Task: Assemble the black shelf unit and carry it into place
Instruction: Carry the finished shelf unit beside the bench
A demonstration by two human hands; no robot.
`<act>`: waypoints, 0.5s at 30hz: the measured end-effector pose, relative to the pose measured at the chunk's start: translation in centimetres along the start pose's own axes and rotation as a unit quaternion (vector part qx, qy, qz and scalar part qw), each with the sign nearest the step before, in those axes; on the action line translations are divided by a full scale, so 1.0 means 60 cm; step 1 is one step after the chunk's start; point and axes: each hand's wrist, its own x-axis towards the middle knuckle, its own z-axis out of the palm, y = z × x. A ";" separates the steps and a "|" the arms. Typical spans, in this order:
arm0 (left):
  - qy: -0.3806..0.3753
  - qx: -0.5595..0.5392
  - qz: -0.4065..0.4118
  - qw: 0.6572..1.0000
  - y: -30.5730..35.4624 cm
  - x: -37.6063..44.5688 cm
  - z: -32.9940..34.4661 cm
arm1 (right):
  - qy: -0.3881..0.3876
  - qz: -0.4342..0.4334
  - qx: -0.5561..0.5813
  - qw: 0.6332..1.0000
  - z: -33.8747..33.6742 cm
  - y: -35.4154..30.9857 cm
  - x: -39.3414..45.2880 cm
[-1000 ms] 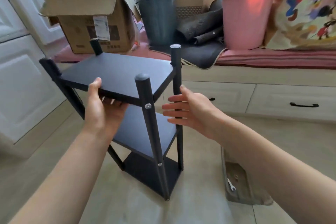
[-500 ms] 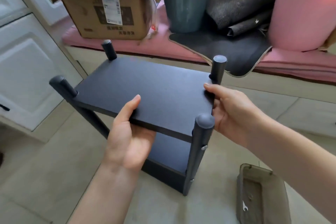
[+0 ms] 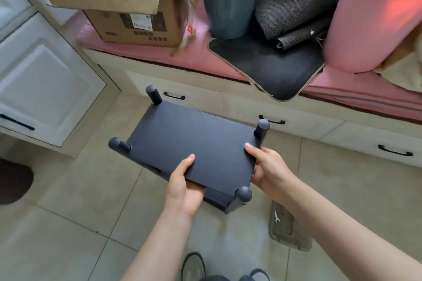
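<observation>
The black shelf (image 3: 194,143) is seen from above over the tiled floor (image 3: 68,223), in front of a window seat with white drawers (image 3: 285,118). Whether its feet touch the floor cannot be told. Four round post tops stand at the corners of the top board.

The left hand (image 3: 183,186) grips the near long edge of the top board: thumb flat on top, fingers curled out of sight beneath. The right hand (image 3: 265,167) holds the right short edge between the two posts there, thumb lying on the board's surface and fingers wrapped under.

On the pink cushion (image 3: 146,52) sits a cardboard box (image 3: 137,18) with a white shipping label and dark printed characters, both too blurred to read. Beside it stand a grey-blue bin (image 3: 228,0), rolled dark mats (image 3: 292,11) and a pink bin (image 3: 365,29). A flat black mat (image 3: 269,68) overhangs the seat edge.

On the floor just right of the shelf lies a tray (image 3: 290,230) holding a small spanner (image 3: 276,217). A dark rug (image 3: 13,180) shows at the left edge, below a white cabinet (image 3: 41,80).
</observation>
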 end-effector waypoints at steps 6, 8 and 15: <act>0.050 -0.004 -0.034 0.998 -0.023 -0.039 0.006 | 0.038 0.031 -0.014 0.999 -0.015 -0.012 -0.028; 0.077 0.016 -0.054 0.995 -0.014 -0.049 -0.002 | 0.037 0.040 -0.025 0.998 -0.016 -0.012 -0.037; 0.148 0.041 -0.059 0.986 0.069 -0.053 -0.056 | 0.064 0.073 -0.040 0.995 -0.006 0.003 -0.065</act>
